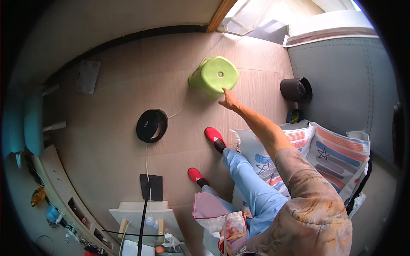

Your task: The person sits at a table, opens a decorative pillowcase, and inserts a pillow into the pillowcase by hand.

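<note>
A green plastic stool (220,74) with a round hole in its seat stands on the wooden floor in the upper middle. My right hand (230,100) reaches to the near edge of its seat, one finger stretched out at the rim and another apart from it; nothing is gripped. Low in the view, my left hand (231,231) is close to my body among pink and patterned cloth (210,205). Its fingers are too small and partly covered to make out.
A black robot vacuum (152,126) lies left of my red shoes (215,135), with a cable across the floor. A dark bin (295,89) and patterned cushions (339,153) are on the right. A small white table (147,217) stands at the bottom.
</note>
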### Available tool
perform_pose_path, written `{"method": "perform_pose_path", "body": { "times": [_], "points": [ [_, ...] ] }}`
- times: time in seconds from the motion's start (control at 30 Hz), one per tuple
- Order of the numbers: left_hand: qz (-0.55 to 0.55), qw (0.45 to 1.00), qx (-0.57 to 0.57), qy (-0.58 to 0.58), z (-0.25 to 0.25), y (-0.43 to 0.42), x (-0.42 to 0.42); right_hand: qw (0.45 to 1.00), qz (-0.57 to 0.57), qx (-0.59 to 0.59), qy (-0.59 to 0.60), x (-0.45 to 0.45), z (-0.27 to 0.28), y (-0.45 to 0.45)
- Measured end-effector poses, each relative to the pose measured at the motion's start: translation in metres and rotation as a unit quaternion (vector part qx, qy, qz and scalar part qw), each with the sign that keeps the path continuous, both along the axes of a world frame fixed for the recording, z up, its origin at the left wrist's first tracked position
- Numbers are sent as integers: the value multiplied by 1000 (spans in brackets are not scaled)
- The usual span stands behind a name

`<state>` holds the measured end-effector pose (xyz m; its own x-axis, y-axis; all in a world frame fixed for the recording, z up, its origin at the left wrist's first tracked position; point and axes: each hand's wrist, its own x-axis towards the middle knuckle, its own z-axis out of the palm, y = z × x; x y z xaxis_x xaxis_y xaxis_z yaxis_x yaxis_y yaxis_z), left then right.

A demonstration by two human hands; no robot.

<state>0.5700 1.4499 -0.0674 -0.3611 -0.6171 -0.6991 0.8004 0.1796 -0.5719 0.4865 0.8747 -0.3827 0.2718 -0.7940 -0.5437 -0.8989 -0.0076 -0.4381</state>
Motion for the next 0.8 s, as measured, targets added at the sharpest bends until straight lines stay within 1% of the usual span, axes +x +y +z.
{"method": "perform_pose_path", "body": {
  "times": [0.03, 0.1, 0.13, 0.17, 0.2, 0.3, 0.37, 0.4, 0.53, 0.57, 0.67, 0.73, 0.8],
  "points": [
    [9, 1000, 9, 5, 1, -4, -7, 1000, -8, 15, 8, 2, -17, -16],
    [26, 999, 22, 18, 5, -11, -21, 1000, -2, 7, -1, 12, -28, -42],
    [34, 999, 29, 25, 9, -14, -27, 1000, 0, -14, -1, 14, -42, -51],
    [44, 998, 38, 29, 12, -18, -31, 999, 10, -44, 28, 14, -65, -60],
    [55, 997, 44, 35, 17, -21, -36, 998, -12, 10, 54, 18, -64, -69],
    [60, 994, 81, 35, 16, -28, -50, 999, 21, -3, 48, 21, -74, -76],
    [73, 993, 90, 32, 17, -34, -58, 984, 120, -94, 90, 22, -82, -73],
    [78, 992, 91, 31, 17, -37, -62, 987, 108, -49, 104, 25, -76, -79],
    [92, 992, 89, 21, 10, -43, -66, 983, 131, -5, 128, 26, -67, -88],
    [94, 992, 85, 20, 8, -43, -67, 982, 136, -15, 132, 30, -58, -84],
    [96, 994, 55, 5, 0, -42, -71, 981, 131, 16, 141, 42, -19, -63],
    [95, 995, 27, -3, -7, -40, -69, 984, 131, 31, 116, 42, 4, -43],
    [96, 995, -8, -21, -16, -39, -68, 985, 149, -2, 91, 43, 25, -19]
  ]
}}
